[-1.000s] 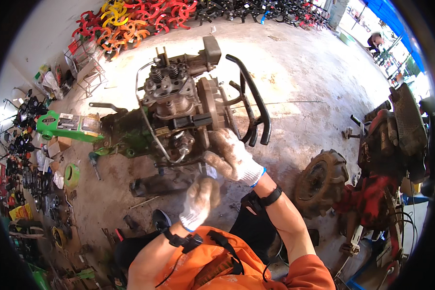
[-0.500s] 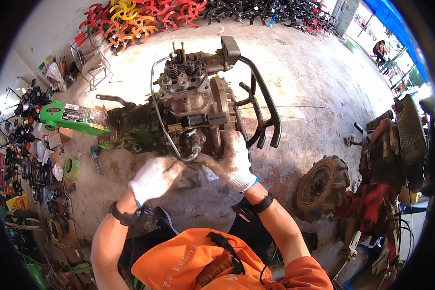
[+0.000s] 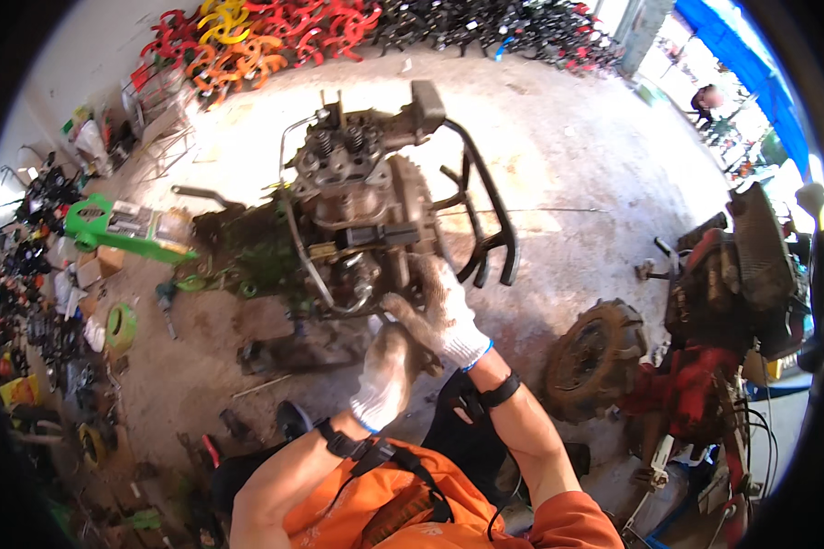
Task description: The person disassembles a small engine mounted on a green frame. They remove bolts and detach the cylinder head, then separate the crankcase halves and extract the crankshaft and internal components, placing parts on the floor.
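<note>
A dirty engine (image 3: pixel 343 197) stands in front of me, with valve springs (image 3: pixel 341 142) exposed on top and a thin bent metal pipe (image 3: pixel 304 252) along its left side. Both my hands wear white knit gloves with blue cuffs. My right hand (image 3: pixel 444 316) lies against the engine's near lower right side, its thumb spread away from the fingers. Just below and left of it is my left hand (image 3: pixel 384 373), touching or nearly touching the right. Its fingers are blurred and partly hidden, so what they hold, if anything, does not show.
A green arm-like housing (image 3: pixel 124 227) extends left from the engine; a black tubular guard (image 3: pixel 490 197) curves out on its right. A muddy tyre (image 3: pixel 595 357) and red machine (image 3: pixel 696 389) stand at right. A power drill (image 3: pixel 166 306) lies on the floor at left.
My left hand has moved right, from the engine's lower left to beside my right hand. My right hand stays near the engine's lower side. The whole view has shifted slightly.
</note>
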`<action>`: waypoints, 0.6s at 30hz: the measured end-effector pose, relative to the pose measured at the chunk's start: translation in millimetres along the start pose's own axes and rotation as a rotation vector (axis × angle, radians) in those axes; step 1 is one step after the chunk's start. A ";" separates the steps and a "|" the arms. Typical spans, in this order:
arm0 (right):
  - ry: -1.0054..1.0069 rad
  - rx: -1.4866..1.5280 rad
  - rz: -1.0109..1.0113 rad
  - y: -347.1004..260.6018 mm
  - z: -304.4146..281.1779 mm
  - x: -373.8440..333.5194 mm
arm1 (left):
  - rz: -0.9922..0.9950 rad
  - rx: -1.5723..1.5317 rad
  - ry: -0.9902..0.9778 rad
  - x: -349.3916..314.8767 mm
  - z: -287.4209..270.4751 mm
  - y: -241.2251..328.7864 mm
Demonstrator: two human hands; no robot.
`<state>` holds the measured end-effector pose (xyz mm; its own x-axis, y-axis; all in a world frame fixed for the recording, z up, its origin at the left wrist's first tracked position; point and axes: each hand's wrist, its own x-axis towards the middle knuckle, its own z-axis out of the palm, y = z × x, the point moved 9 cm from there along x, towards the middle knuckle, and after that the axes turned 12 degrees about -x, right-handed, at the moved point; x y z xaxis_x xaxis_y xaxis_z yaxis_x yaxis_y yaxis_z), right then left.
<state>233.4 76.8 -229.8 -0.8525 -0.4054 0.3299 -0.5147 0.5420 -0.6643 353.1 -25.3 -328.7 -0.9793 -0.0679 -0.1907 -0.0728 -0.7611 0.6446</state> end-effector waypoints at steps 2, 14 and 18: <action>0.197 0.121 -0.011 -5.1 -30.9 -11.2 | -0.035 0.110 -0.180 -6.4 26.4 -1.3; 0.228 -0.484 -0.052 -62.7 9.6 -8.4 | 0.087 0.540 -0.029 -4.8 -88.4 79.6; 0.233 -0.525 -0.087 -68.6 11.7 -7.3 | 0.125 0.640 -0.062 -4.2 -102.8 86.0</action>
<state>276.0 33.9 -194.5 -0.7720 -0.3244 0.5465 -0.5093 0.8303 -0.2265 370.4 -156.8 -348.6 -0.9953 -0.0794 -0.0548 -0.0367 -0.2141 0.9761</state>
